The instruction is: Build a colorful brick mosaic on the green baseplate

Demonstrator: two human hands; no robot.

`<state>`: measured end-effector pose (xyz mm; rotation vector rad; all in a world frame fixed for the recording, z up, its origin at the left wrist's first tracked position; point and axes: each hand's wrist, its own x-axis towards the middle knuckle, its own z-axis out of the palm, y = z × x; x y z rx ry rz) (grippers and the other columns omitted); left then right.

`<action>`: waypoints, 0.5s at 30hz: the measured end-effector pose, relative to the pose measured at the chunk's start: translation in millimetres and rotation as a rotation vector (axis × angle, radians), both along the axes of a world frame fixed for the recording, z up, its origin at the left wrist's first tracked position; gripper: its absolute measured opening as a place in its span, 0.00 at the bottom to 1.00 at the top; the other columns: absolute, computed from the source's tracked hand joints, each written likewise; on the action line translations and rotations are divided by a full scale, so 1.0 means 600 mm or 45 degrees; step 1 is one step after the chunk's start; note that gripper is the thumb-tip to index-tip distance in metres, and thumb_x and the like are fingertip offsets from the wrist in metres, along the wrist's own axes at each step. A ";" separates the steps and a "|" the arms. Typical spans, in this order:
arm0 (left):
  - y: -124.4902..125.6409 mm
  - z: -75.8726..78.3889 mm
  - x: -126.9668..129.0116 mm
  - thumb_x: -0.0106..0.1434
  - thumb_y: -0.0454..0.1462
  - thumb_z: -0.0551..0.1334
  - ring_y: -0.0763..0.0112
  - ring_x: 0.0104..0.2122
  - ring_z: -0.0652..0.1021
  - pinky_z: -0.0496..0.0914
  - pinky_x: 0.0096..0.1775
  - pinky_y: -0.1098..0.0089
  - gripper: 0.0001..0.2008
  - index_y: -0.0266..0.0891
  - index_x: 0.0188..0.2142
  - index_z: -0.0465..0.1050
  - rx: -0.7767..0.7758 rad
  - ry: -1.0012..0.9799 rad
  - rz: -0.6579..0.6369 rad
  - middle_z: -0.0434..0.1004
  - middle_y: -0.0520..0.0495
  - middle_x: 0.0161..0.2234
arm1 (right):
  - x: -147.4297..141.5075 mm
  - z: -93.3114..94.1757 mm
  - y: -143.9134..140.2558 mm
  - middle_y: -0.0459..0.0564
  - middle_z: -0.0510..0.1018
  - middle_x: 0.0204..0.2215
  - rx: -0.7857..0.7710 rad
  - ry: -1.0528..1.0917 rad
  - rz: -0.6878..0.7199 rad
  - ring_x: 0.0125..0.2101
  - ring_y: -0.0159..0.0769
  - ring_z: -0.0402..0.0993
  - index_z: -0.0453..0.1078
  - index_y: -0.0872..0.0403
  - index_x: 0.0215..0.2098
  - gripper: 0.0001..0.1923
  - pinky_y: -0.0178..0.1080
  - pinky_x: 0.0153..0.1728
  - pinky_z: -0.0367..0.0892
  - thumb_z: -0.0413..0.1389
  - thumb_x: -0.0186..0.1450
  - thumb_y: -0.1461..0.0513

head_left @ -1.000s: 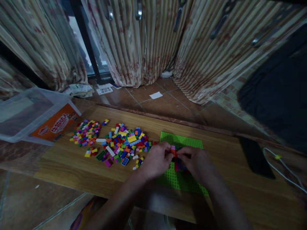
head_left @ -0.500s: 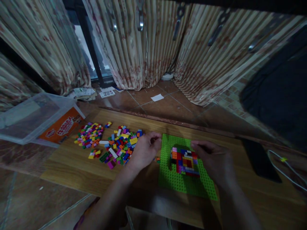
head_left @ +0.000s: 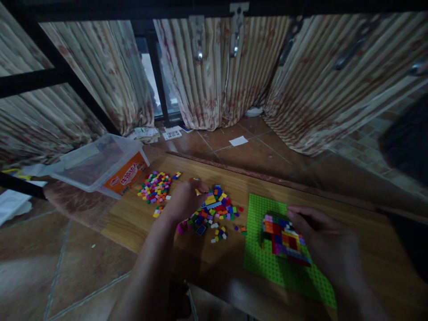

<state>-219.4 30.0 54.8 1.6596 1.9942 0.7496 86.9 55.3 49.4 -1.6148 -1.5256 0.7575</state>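
Observation:
My left hand [head_left: 185, 200] hovers over the left part of a loose pile of toy building bricks [head_left: 214, 207], its finger and thumb apart and curved toward the bricks. Most of its fingers are hidden behind the back of the hand. On the right, a green studded baseplate [head_left: 257, 249] carries a low multicoloured brick build [head_left: 277, 236] with red, orange, blue, yellow and purple pieces. My right hand [head_left: 327, 240] is beside the build's right end, fingers curled and thumb close to the index finger. What it may pinch is too small or hidden.
A tighter heap of small bricks [head_left: 155, 187] lies left of the pile. Beyond it stands a clear plastic box [head_left: 100, 165] with an orange label. The wooden table [head_left: 143, 232] runs under everything. A few bricks [head_left: 219, 235] lie near the baseplate, and curtains [head_left: 214, 76] hang behind.
My left hand has moved left from beside the baseplate to over the brick pile. My right hand stays by the build. The whole view has swung left.

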 end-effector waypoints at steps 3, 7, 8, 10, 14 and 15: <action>-0.001 -0.005 0.016 0.54 0.33 0.63 0.63 0.33 0.79 0.69 0.38 0.68 0.11 0.39 0.37 0.78 -0.082 0.173 -0.075 0.81 0.45 0.35 | 0.000 -0.004 0.000 0.50 0.84 0.34 0.032 -0.008 0.019 0.33 0.43 0.80 0.79 0.50 0.35 0.17 0.43 0.37 0.74 0.62 0.55 0.48; 0.002 -0.007 0.032 0.53 0.34 0.64 0.58 0.38 0.79 0.70 0.41 0.65 0.13 0.41 0.40 0.76 -0.158 0.289 -0.115 0.80 0.43 0.40 | -0.002 -0.007 0.002 0.50 0.84 0.32 0.066 -0.022 0.050 0.32 0.43 0.80 0.79 0.51 0.34 0.17 0.42 0.34 0.74 0.62 0.55 0.48; 0.003 -0.007 0.035 0.53 0.34 0.64 0.58 0.39 0.79 0.70 0.41 0.65 0.14 0.41 0.41 0.76 -0.171 0.303 -0.118 0.80 0.43 0.41 | -0.003 -0.007 0.002 0.50 0.84 0.32 0.063 -0.021 0.054 0.32 0.43 0.80 0.79 0.50 0.34 0.17 0.42 0.34 0.75 0.62 0.56 0.48; 0.004 -0.008 0.041 0.53 0.34 0.63 0.56 0.39 0.79 0.71 0.41 0.64 0.16 0.41 0.43 0.75 -0.195 0.328 -0.112 0.80 0.42 0.40 | -0.006 -0.008 0.002 0.50 0.84 0.33 0.046 -0.011 0.061 0.33 0.42 0.80 0.79 0.50 0.35 0.16 0.42 0.35 0.75 0.62 0.56 0.49; 0.005 -0.012 0.046 0.54 0.32 0.61 0.58 0.38 0.79 0.70 0.40 0.64 0.13 0.40 0.40 0.74 -0.197 0.355 -0.110 0.80 0.43 0.38 | -0.013 -0.011 -0.001 0.49 0.84 0.34 0.005 0.010 0.083 0.34 0.43 0.81 0.79 0.49 0.35 0.15 0.42 0.36 0.76 0.62 0.56 0.50; 0.004 -0.013 0.045 0.54 0.32 0.61 0.58 0.38 0.79 0.70 0.40 0.65 0.12 0.40 0.39 0.73 -0.186 0.358 -0.111 0.80 0.43 0.38 | -0.014 -0.012 -0.002 0.50 0.84 0.35 -0.002 0.013 0.087 0.34 0.43 0.81 0.79 0.49 0.35 0.15 0.43 0.37 0.76 0.62 0.56 0.50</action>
